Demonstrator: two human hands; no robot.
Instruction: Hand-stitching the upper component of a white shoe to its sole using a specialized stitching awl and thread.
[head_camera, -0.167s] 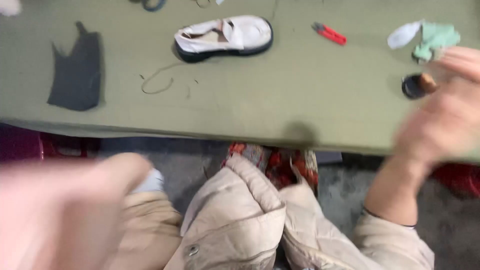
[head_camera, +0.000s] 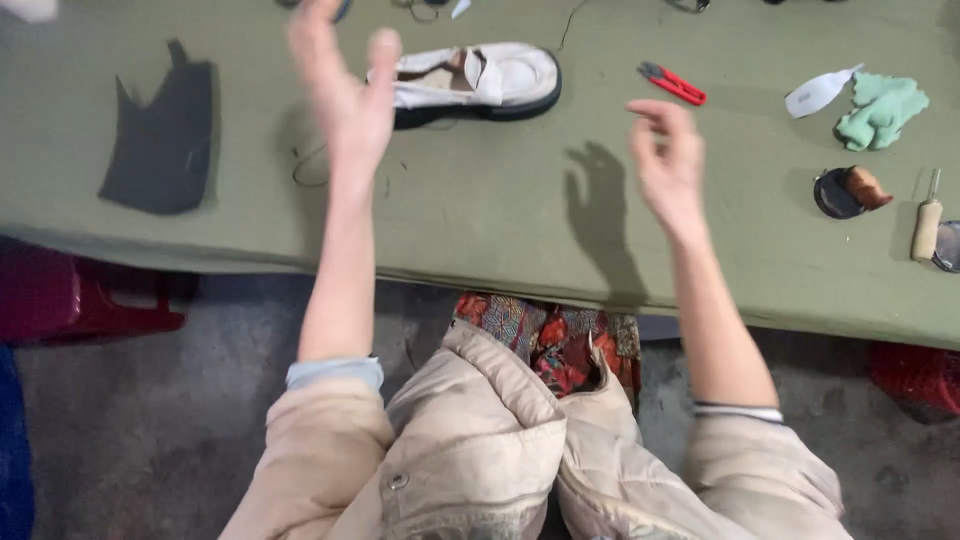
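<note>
Bare cloth lies open in front of the shoe (head_camera: 470, 80); right of it the snips (head_camera: 672, 83) block, left of it the dark piece (head_camera: 160, 130).

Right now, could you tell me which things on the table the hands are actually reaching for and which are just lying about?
Nearest the hands, both empty and raised above the table:
- left hand: white shoe
- right hand: red snips

Lying about:
- dark cut piece
- green cloth
- white scraper
- round dark tin
- wooden-handled tool
</note>
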